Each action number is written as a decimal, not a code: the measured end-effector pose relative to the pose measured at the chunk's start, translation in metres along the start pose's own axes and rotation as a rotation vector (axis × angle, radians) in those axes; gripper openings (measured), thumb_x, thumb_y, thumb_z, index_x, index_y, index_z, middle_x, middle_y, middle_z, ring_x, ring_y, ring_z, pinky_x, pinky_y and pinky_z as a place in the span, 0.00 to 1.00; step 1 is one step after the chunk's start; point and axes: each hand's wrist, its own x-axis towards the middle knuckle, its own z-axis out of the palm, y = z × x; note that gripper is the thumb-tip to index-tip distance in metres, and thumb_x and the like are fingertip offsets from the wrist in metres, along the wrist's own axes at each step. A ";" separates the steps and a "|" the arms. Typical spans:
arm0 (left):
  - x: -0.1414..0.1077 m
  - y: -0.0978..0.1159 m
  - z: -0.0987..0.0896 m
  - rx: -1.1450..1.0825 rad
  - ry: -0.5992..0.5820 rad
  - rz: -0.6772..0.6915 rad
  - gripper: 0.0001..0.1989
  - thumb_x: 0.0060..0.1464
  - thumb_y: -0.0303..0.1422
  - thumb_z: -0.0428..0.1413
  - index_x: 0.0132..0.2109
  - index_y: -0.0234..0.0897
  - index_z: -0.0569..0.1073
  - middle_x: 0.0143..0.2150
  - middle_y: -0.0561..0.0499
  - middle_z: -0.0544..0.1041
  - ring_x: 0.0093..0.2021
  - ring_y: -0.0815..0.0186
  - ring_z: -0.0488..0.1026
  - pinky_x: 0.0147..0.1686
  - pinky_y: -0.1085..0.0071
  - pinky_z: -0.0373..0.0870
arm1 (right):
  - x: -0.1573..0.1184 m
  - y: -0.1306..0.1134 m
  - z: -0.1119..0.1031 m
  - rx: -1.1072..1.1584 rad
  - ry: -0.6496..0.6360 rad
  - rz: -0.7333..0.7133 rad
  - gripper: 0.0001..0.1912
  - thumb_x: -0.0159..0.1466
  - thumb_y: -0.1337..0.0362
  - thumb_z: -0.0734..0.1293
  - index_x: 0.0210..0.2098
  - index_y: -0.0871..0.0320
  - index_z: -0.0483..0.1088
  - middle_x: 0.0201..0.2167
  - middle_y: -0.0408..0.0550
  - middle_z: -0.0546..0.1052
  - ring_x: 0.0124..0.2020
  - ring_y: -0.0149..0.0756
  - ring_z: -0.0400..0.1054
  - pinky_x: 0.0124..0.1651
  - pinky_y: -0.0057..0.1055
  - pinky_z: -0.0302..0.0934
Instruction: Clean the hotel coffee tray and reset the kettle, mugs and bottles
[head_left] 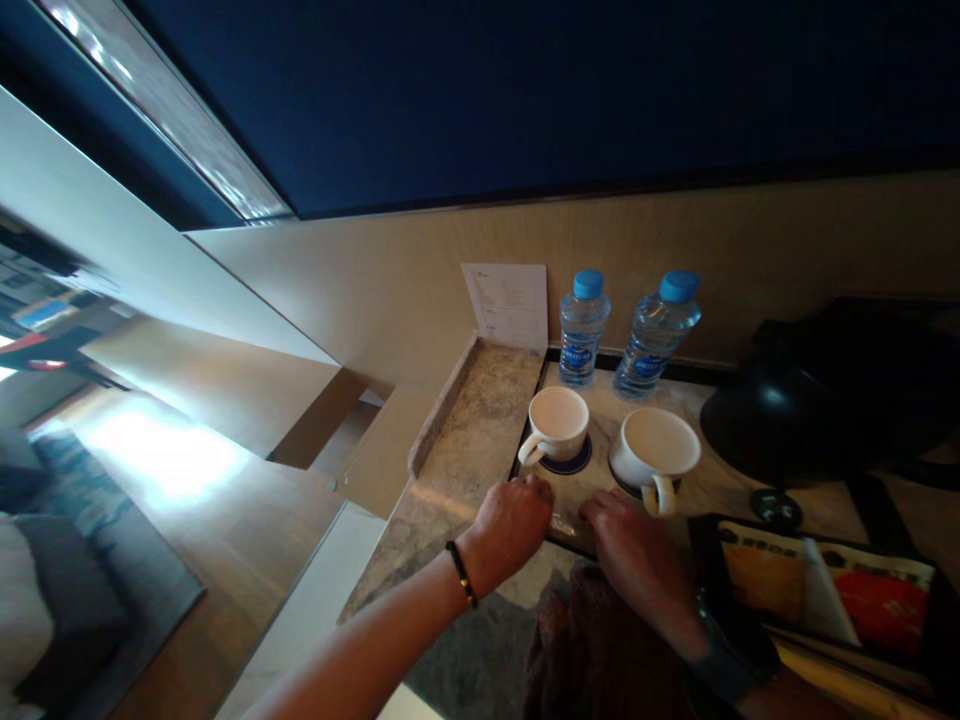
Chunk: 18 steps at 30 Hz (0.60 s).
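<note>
My left hand (514, 525) is closed, its curled fingers at the front left edge of a tray (534, 402) with a dark rim. My right hand (634, 550) has bent fingers low on the tray, just in front of the mugs. Between the two hands lies something thin and shiny (564, 527), too small to name; the fingertips partly hide it. A white mug (559, 415) stands upright on a dark coaster (574, 461) beyond my left hand. Another white mug (654, 445) stands beyond my right hand. Below the right hand hangs a dark brown cloth (592, 650).
Two water bottles (583, 330) with blue caps stand behind the mugs, and a printed card (510, 302) leans on the wall. At right are a black kettle-like object (780, 400) and a dark box (705, 550) of sachets (765, 580). The stone counter (465, 430) has a raised left edge.
</note>
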 end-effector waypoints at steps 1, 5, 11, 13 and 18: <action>0.000 0.000 0.000 -0.003 -0.012 -0.005 0.11 0.59 0.20 0.47 0.43 0.29 0.72 0.39 0.41 0.77 0.39 0.55 0.78 0.32 0.64 0.77 | 0.000 0.000 0.000 -0.004 0.002 -0.002 0.18 0.66 0.79 0.54 0.37 0.60 0.73 0.41 0.51 0.75 0.48 0.43 0.67 0.46 0.35 0.58; -0.003 0.000 -0.006 -0.038 -0.022 -0.027 0.11 0.59 0.20 0.46 0.44 0.30 0.72 0.41 0.42 0.77 0.41 0.56 0.78 0.34 0.66 0.75 | 0.001 0.001 0.003 -0.027 0.024 -0.003 0.17 0.66 0.78 0.54 0.37 0.59 0.72 0.40 0.50 0.75 0.46 0.41 0.68 0.44 0.34 0.58; -0.027 -0.023 -0.012 -0.292 0.158 -0.347 0.07 0.63 0.28 0.48 0.41 0.35 0.71 0.40 0.48 0.77 0.33 0.67 0.75 0.30 0.74 0.65 | -0.001 -0.002 0.004 -0.123 0.042 0.003 0.16 0.66 0.78 0.55 0.38 0.60 0.73 0.41 0.53 0.76 0.46 0.43 0.69 0.45 0.35 0.59; -0.042 -0.037 -0.009 -0.323 0.197 -0.482 0.07 0.62 0.30 0.50 0.37 0.36 0.71 0.34 0.50 0.77 0.32 0.68 0.74 0.30 0.74 0.62 | -0.001 -0.002 0.004 -0.152 0.053 0.016 0.16 0.66 0.78 0.55 0.39 0.61 0.72 0.41 0.53 0.76 0.46 0.44 0.70 0.46 0.36 0.59; -0.086 -0.039 -0.005 -0.353 0.101 -0.563 0.21 0.66 0.39 0.46 0.27 0.35 0.71 0.25 0.49 0.74 0.26 0.67 0.70 0.28 0.71 0.56 | 0.001 0.001 0.006 -0.148 0.069 0.007 0.17 0.67 0.77 0.52 0.40 0.59 0.71 0.39 0.52 0.76 0.43 0.42 0.71 0.44 0.35 0.61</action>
